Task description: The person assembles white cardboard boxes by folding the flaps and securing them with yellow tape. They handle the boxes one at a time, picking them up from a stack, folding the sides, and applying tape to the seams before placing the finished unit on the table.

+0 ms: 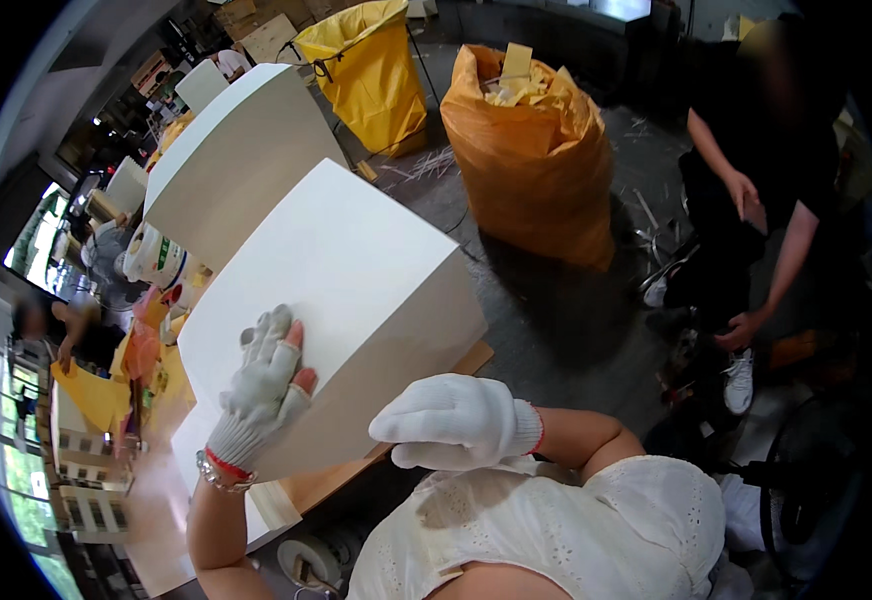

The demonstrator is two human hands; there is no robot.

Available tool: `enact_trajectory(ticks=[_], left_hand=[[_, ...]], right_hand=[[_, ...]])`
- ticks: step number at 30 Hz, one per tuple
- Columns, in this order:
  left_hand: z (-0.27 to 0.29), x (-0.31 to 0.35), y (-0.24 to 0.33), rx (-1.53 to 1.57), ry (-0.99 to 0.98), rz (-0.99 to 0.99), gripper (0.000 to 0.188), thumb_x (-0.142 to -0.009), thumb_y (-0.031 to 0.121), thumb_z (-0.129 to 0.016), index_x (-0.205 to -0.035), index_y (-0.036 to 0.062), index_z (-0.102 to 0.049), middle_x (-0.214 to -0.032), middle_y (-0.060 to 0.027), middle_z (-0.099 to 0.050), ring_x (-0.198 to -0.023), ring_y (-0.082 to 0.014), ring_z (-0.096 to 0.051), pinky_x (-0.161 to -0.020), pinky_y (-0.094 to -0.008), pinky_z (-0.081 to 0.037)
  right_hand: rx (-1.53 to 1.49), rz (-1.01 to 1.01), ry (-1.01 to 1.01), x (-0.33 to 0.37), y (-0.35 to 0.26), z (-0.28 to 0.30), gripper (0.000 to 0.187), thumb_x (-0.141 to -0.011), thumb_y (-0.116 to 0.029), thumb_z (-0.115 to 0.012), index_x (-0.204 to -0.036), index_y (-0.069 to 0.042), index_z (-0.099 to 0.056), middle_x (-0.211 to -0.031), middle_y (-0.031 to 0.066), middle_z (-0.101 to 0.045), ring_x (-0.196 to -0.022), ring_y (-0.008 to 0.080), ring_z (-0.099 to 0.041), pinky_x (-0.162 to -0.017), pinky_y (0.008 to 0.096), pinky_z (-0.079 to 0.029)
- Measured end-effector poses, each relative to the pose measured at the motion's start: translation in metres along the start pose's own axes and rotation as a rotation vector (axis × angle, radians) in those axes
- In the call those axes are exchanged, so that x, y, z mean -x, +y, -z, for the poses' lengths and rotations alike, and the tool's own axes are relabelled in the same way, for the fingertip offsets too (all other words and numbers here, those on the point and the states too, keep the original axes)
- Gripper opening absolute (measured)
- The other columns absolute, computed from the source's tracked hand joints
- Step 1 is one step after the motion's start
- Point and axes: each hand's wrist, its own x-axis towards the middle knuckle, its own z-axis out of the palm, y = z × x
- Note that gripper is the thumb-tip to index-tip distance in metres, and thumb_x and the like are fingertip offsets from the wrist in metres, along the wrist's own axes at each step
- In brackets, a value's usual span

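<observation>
A big white block with a smooth top (341,235) rests in front of me; I cannot tell whether it is a box or a stack of sheets. My left hand (268,375), in a white knit glove with bare thumb and fingertip showing, lies flat on its top near the left edge, fingers spread. Close to the block's near side is my right hand (456,422), fully gloved in white. Its fingers are stretched toward the left, with a gap above the thumb. Nothing shows in it, and whether it touches the block is unclear.
Another white block (246,160) stands beyond. Past it are a yellow bag (371,80) on a frame and a full orange sack (526,160) of scraps. A person (756,190) sits at the right. White buckets (156,255) stand on the table at left, with more people behind.
</observation>
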Motion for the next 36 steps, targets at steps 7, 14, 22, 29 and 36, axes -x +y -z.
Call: enact_trajectory(ticks=[7,14,22,29,36], left_hand=[[-0.018,-0.111,0.086,-0.074,0.2,-0.135,0.042,-0.07,0.005,-0.076,-0.109,-0.0015,-0.059,-0.118,-0.0202,-0.06,-0.104,-0.0368,-0.059,-0.084,-0.0393,-0.051],[-0.029,-0.131,0.093,0.081,0.286,-0.01,0.047,-0.058,0.001,-0.084,-0.099,0.0021,-0.061,-0.101,-0.0131,-0.066,-0.082,-0.0284,-0.065,-0.073,-0.0326,-0.053],[-0.019,-0.134,0.093,0.087,0.235,-0.061,0.049,-0.061,-0.006,-0.082,-0.104,0.0019,-0.061,-0.1,-0.0175,-0.066,-0.085,-0.0258,-0.067,-0.071,-0.0298,-0.055],[-0.021,-0.134,0.094,0.08,0.297,-0.134,0.049,-0.064,-0.009,-0.081,-0.103,0.0019,-0.054,-0.1,-0.0185,-0.065,-0.085,-0.0263,-0.066,-0.069,-0.0301,-0.056],[-0.021,-0.132,0.088,0.096,0.296,-0.167,0.047,-0.065,-0.009,-0.08,-0.104,0.0013,-0.056,-0.101,-0.0182,-0.065,-0.087,-0.0255,-0.066,-0.069,-0.0302,-0.056]], right_hand=[[-0.135,-0.055,0.094,0.031,0.031,0.063,0.037,-0.074,-0.007,-0.074,-0.109,-0.003,-0.061,-0.096,0.0118,-0.066,-0.082,0.0298,-0.066,-0.072,0.0373,-0.054],[-0.184,-0.151,0.09,0.051,0.043,0.098,0.037,-0.073,-0.007,-0.076,-0.107,-0.005,-0.063,-0.096,0.0112,-0.066,-0.084,0.0286,-0.066,-0.073,0.0368,-0.054],[-0.224,-0.18,0.028,0.052,0.047,0.107,0.035,-0.077,-0.009,-0.075,-0.11,-0.005,-0.063,-0.097,0.0105,-0.067,-0.086,0.0274,-0.066,-0.074,0.0359,-0.054],[-0.241,-0.18,-0.011,0.054,0.046,0.104,0.037,-0.077,-0.009,-0.075,-0.111,-0.004,-0.063,-0.096,0.0108,-0.067,-0.085,0.0276,-0.066,-0.074,0.0359,-0.054],[-0.256,-0.192,-0.045,0.052,0.04,0.104,0.036,-0.077,-0.009,-0.076,-0.11,-0.004,-0.063,-0.098,0.0121,-0.067,-0.086,0.028,-0.067,-0.075,0.036,-0.055]])
